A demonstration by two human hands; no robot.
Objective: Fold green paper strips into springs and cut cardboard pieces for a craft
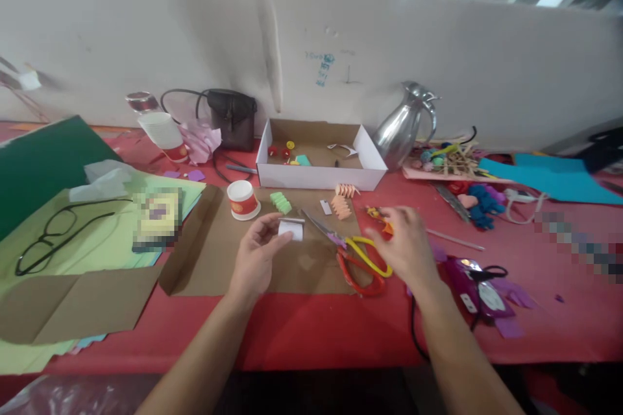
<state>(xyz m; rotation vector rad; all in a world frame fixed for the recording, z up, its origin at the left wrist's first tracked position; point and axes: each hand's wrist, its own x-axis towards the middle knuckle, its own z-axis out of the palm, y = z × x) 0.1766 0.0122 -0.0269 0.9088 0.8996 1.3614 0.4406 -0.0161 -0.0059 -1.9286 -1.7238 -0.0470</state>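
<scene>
My left hand (257,253) pinches a small piece of white paper (291,231) between thumb and fingers, above a brown cardboard sheet (214,240). My right hand (405,243) hovers with thumb and fingers apart, close to a small orange and yellow object (386,225) whose kind I cannot make out. Between the hands, scissors (357,259) with red and yellow handles lie on the cardboard, blades pointing to the upper left. Behind them are a green folded paper strip (281,202), an orange folded paper strip (341,207) and a small white tag (325,207).
A white box (316,176) holding small pieces stands behind the cardboard, with a metal jug (403,130) at its right. A paper cup (243,200) stands on the left. Glasses (53,233) lie on coloured sheets; a purple device (479,288) lies far right.
</scene>
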